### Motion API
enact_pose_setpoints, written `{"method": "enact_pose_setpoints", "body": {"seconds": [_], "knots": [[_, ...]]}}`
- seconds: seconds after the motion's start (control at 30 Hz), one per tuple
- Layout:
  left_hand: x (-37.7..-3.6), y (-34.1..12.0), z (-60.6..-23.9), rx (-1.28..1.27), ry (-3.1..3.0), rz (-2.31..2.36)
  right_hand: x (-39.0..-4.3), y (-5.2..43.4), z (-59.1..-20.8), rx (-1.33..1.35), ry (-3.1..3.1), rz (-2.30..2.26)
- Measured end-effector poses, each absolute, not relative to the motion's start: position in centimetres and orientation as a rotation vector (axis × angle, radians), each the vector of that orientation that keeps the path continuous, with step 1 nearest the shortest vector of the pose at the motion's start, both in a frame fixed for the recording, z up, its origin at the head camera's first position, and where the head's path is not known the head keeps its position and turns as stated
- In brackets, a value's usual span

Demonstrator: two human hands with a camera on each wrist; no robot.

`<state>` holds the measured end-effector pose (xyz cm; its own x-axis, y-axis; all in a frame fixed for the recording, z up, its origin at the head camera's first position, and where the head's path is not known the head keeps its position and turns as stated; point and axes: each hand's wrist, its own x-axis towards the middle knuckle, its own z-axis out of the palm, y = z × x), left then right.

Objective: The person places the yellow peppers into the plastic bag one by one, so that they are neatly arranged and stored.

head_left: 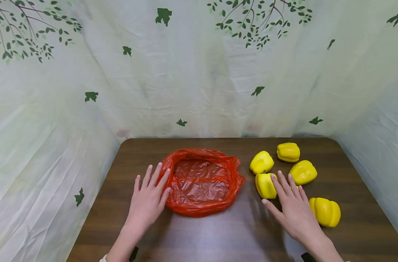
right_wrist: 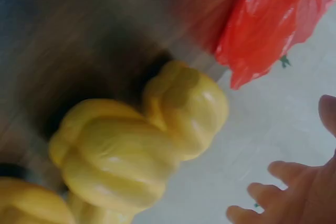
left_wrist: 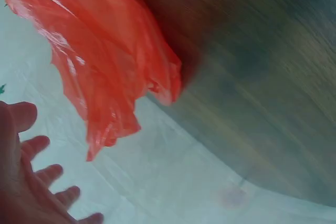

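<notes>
A red plastic bag (head_left: 199,211) stands on the table with its mouth spread wide, showing its crinkled inside. My left hand (head_left: 147,202) is beside the bag's left rim, fingers straight and spread, holding nothing. Over the right part of the table my right hand (head_left: 295,214) hovers with spread fingers, nearest to a yellow bell pepper (head_left: 265,186). More yellow bell peppers lie around it, including a rear pepper (head_left: 288,152) and a front right pepper (head_left: 325,212). The right hand partly hides one of them. In the right wrist view, a large pepper (right_wrist: 113,156) sits away from the fingers.
The brown wooden table (head_left: 212,236) has rounded far corners. A pale cloth backdrop (head_left: 192,80) with printed leaves and birds hangs behind it and along both sides. A dark strap (head_left: 133,253) shows at the left wrist.
</notes>
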<state>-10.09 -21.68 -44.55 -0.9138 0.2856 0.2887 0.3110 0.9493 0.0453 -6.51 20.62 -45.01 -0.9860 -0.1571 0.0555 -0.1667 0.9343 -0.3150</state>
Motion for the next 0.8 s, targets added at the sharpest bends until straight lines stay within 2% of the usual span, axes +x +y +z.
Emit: {"method": "enact_pose_setpoints", "body": {"seconds": [0.43,0.8], "knots": [[-13.6,-24.0,-46.3,-0.646,-2.691,-0.478,-7.0,22.6,-46.1,0.311,-2.913,0.601],[-14.6,-24.6,-48.1,-0.544,-2.732,-0.778,-8.2,23.3,-47.7,0.332,-2.86,0.881]]}}
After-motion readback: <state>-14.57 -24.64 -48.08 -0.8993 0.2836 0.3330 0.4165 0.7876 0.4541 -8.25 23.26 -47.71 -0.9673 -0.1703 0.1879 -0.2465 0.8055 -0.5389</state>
